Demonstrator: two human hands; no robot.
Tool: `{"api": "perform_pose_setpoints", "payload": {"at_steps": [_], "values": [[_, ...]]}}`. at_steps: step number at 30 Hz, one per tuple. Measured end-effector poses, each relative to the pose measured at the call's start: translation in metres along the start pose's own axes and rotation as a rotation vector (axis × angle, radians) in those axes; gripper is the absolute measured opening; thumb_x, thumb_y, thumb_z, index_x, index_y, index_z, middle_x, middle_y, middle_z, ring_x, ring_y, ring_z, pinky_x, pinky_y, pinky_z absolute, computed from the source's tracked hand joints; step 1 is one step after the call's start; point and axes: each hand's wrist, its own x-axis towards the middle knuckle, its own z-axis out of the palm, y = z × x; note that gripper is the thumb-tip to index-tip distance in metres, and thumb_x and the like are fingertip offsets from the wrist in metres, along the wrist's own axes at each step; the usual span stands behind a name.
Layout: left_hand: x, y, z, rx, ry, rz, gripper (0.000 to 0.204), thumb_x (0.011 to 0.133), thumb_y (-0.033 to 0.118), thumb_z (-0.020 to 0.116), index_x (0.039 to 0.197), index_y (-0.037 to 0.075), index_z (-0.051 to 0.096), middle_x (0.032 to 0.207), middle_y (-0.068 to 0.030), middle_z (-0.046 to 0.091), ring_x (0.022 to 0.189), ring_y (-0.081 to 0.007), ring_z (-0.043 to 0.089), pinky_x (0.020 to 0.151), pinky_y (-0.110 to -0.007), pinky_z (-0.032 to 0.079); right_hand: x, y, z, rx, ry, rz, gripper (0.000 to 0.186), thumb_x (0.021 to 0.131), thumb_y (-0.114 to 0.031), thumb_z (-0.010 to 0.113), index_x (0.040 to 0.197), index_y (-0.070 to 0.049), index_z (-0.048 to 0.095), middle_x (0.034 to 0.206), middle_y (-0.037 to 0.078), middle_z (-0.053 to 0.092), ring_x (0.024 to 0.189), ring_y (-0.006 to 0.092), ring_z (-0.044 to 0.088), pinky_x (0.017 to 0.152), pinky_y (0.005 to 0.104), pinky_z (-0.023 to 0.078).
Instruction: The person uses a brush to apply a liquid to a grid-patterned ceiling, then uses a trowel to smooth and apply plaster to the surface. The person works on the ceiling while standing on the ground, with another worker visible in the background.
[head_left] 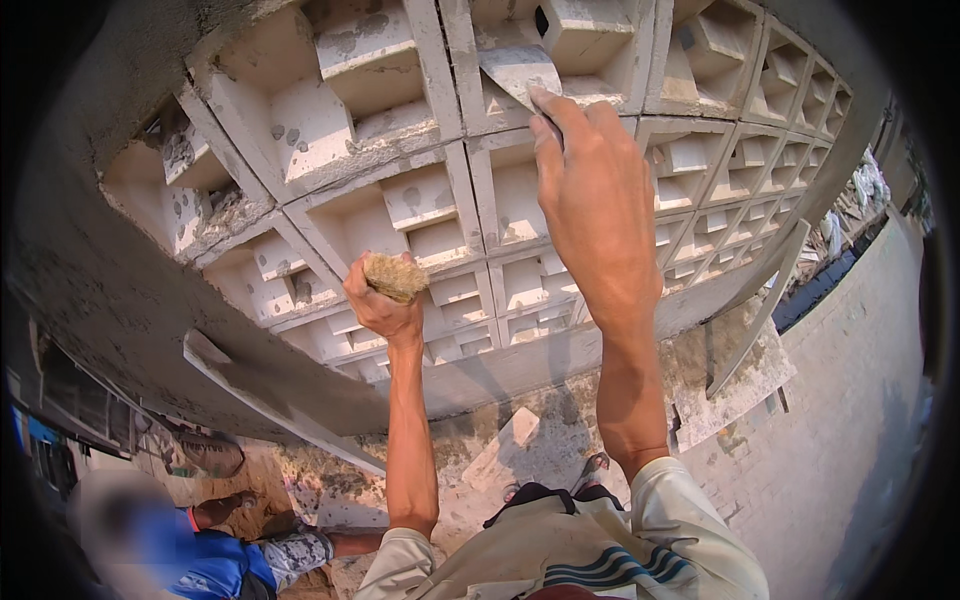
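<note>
My left hand (385, 310) is closed round a rough yellowish sponge (396, 277), held in front of the lower-left part of a pale concrete breeze-block wall (470, 150). Higher up and to the right, my right hand (598, 180) grips a putty knife (522, 70) with a flat, wedge-shaped grey blade. Its blade lies over a block near the top middle; whether it touches the block cannot be told. The handle is hidden by my fingers. Square recesses with projecting steps pattern the blocks, and dark narrow joints run between them. Grey wet-looking spots mark several left-hand blocks.
Smooth grey render (130, 270) frames the wall. A long board (270, 395) leans at lower left, another (760, 310) at right. A pale slab (500, 447) lies near my feet. At lower left is another person in a blue shirt (215, 565). Paving (840, 400) stretches rightward.
</note>
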Motion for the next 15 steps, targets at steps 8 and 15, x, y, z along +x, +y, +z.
{"api": "perform_pose_setpoints", "payload": {"at_steps": [8,15], "values": [[0.003,0.004,-0.001,0.003,0.009,-0.03,0.07,0.081,0.021,0.094,0.137,0.007,0.054,0.118,-0.0142,0.066,0.1,-0.0367,0.065,0.088,-0.048,0.053,0.017,0.03,-0.052,-0.048,0.158,-0.039,0.025,0.104,-0.014,0.067,0.125,-0.004,0.076,0.106,0.021,0.075,0.094,0.0392,0.072,0.089,0.0428,0.054],[0.0,0.004,0.005,-0.018,0.002,-0.028,0.071,0.081,0.021,0.094,0.137,0.007,0.053,0.117,-0.0147,0.066,0.1,-0.0367,0.064,0.088,-0.049,0.052,0.067,0.047,-0.043,-0.11,0.111,-0.132,0.029,0.104,-0.017,0.064,0.125,0.001,0.073,0.105,0.024,0.073,0.099,0.0448,0.07,0.089,0.0525,0.053]]}}
